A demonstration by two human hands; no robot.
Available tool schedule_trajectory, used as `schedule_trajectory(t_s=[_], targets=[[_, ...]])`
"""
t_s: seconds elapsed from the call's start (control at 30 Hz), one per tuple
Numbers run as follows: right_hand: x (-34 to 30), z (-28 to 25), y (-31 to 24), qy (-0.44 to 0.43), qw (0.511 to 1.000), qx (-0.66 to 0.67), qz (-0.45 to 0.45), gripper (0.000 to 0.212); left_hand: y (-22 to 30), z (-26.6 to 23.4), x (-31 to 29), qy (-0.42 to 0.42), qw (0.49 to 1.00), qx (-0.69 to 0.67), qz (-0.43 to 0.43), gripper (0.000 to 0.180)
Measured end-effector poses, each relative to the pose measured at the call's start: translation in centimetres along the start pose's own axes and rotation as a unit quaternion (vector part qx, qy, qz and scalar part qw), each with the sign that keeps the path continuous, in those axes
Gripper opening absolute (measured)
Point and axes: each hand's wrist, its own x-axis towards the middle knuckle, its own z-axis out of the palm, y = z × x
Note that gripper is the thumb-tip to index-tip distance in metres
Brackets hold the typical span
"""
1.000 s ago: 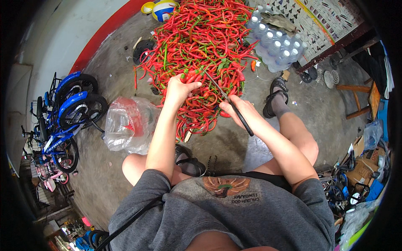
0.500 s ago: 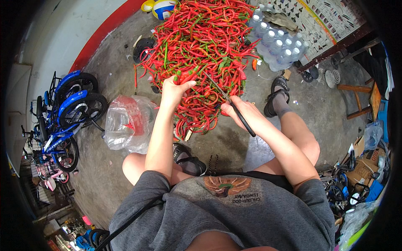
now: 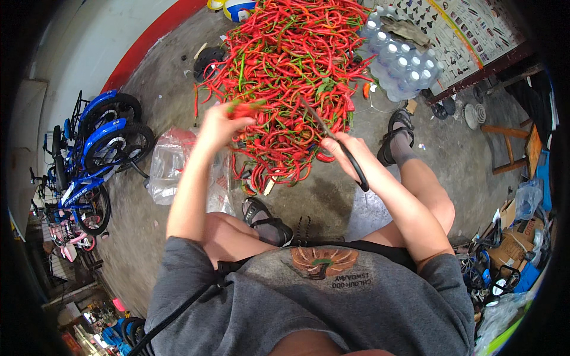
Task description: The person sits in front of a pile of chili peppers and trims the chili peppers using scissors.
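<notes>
Red chillies are pinched crosswise in the left hand, left of the scissors, gripped by the right hand, tips slanting away leftward.

Blue bikes at left, white-capped bottles and wooden stool at right, ball at top.

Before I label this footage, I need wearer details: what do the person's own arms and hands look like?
Plain dark grey fabric sleeves are cut short on both sides. The forearms, left hand and right hand are bare; no gloves or wristwatch show.
</notes>
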Motion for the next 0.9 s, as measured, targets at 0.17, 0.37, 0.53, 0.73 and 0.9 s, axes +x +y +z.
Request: schedule_trajectory(t_s=[0.17,0.37,0.53,0.73,0.9], targets=[[0.6,-0.7,0.5,0.024,0.999,0.037,0.028,0.05,-11.3,-13.5,-2.7,0.234,0.933,0.259,-0.087,0.03],[0.9,0.2,2.2,0.028,0.998,0.052,0.038,0.05,-28.8,-15.8,-6.2,0.254,0.902,0.225,-0.266,0.027],[1.1,0.2,2.1,0.02,0.996,0.081,0.042,0.046,-29.6,-12.3,-3.6,0.132,0.859,0.383,-0.313,0.044],[0.3,-0.3,1.2,0.001,0.998,0.036,0.056,0.048,-14.5,-0.3,6.7,0.036,0.914,0.4,0.05,0.02],[0.1,-0.1,1.4,0.025,1.0,0.019,-0.003,0.044,-17.5,9.1,11.4,-0.029,0.94,0.337,-0.049,0.028]])
